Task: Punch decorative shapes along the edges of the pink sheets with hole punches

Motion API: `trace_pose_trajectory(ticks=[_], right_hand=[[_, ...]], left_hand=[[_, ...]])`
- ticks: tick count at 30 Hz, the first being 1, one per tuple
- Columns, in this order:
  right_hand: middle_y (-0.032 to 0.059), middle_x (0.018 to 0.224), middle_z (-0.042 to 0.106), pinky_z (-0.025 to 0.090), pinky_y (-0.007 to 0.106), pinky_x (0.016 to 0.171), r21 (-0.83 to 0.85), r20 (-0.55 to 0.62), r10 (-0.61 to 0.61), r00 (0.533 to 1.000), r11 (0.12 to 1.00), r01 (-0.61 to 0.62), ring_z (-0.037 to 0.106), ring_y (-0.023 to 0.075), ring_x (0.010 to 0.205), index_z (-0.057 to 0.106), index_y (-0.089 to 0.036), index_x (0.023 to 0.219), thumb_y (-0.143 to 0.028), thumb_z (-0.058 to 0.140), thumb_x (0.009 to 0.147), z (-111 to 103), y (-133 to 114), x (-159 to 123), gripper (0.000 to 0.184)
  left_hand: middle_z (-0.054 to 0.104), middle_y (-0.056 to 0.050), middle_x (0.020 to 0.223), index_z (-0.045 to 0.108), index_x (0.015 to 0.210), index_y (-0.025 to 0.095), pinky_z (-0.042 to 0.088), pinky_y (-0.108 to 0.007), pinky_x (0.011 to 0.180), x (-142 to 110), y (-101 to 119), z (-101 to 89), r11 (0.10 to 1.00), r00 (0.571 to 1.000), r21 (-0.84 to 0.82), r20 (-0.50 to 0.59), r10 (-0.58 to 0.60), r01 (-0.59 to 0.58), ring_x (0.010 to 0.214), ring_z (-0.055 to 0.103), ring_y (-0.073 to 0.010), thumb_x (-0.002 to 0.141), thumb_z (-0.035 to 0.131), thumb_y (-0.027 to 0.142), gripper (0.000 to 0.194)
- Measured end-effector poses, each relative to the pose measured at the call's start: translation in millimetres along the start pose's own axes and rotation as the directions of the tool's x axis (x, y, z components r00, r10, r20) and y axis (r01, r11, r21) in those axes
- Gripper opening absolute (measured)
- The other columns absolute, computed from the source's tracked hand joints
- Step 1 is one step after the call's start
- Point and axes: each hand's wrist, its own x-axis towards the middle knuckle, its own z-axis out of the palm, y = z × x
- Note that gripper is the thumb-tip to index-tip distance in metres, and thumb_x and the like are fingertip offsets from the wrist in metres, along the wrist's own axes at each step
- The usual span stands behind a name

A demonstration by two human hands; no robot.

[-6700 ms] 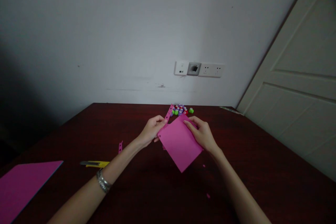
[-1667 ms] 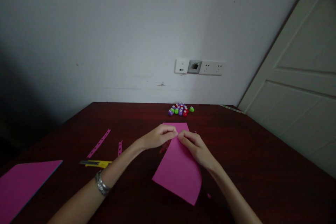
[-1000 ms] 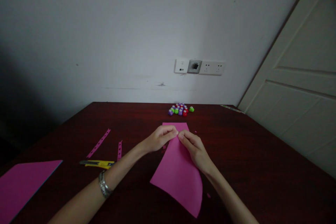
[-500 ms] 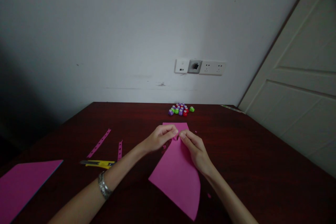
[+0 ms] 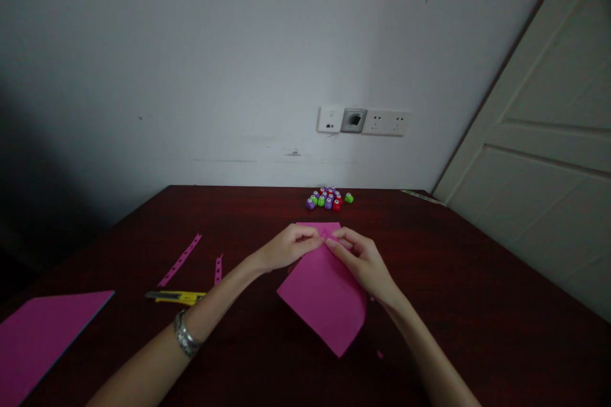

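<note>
A dark red table (image 5: 477,305) stretches past the hands to a pale wall (image 5: 238,63). Nearest, well left of the left hand (image 5: 291,248), lies a large pink sheet (image 5: 48,343); a pink scrap (image 5: 380,354) lies on the near side of the right hand (image 5: 360,257). Between the hands is a smaller pink sheet (image 5: 329,299), both hands pinching its far end, fingertips almost meeting. It looks light and thin, likely to bend or crease, so a hold close to an edge should suit. Left of the left hand are a yellow cutter (image 5: 180,297) and two strips (image 5: 180,261) with holes; more room spreads rightward of the right hand. Beyond both hands, small eyed figures (image 5: 327,198) cluster near the table's back edge.
</note>
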Motion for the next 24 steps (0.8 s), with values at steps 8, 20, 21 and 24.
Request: trace_pose_trajectory(ticks=[8,20,21,24], right_hand=[[0.0001,0.059,0.064,0.038,0.02,0.048,0.13,0.31,0.279,0.909,0.935,-0.331,0.051,0.0075,0.047,0.069,-0.015,0.066,-0.033,0.072,0.064,-8.2,1.9,-1.4,0.019],[-0.0049,0.042,0.052,0.024,0.018,0.037,0.146,0.193,0.262,0.946,0.945,-0.292,0.036,0.0033,0.036,0.062,-0.014,0.049,-0.035,0.073,0.062,3.8,-1.3,-2.6,0.027],[-0.0055,0.041,0.05,0.024,0.017,0.036,0.169,0.182,0.258,0.949,0.943,-0.288,0.035,0.0031,0.035,0.059,-0.014,0.046,-0.035,0.073,0.061,5.0,-1.6,-2.7,0.029],[-0.0061,0.041,0.048,0.024,0.017,0.036,0.225,0.161,0.238,0.958,0.936,-0.27,0.034,0.0026,0.035,0.055,-0.014,0.043,-0.034,0.073,0.06,7.9,-3.3,-3.1,0.032]], left_hand=[[0.029,0.006,0.056,0.038,0.057,0.015,0.021,-0.022,0.048,1.3,0.4,4.3,0.999,0.996,0.004,0.088,0.035,-0.035,0.053,0.027,-0.007,0.083,0.046,0.038,0.036],[0.038,0.004,0.056,0.046,0.058,0.014,0.023,-0.021,0.045,1.7,-5.1,12.6,0.97,0.998,-0.237,0.033,-0.054,0.06,0.049,0.032,-0.0062,0.079,0.052,0.044,0.037],[0.04,0.004,0.056,0.048,0.06,0.013,0.024,-0.021,0.045,1.7,-6.1,13.9,0.954,0.997,-0.288,0.02,-0.076,0.079,0.049,0.033,-0.0062,0.078,0.053,0.044,0.036],[0.044,0.003,0.058,0.052,0.063,0.012,0.026,-0.02,0.046,1.8,-7.9,18.4,0.908,0.993,-0.406,-0.015,-0.116,0.1,0.048,0.036,-0.0057,0.074,0.057,0.045,0.035]])
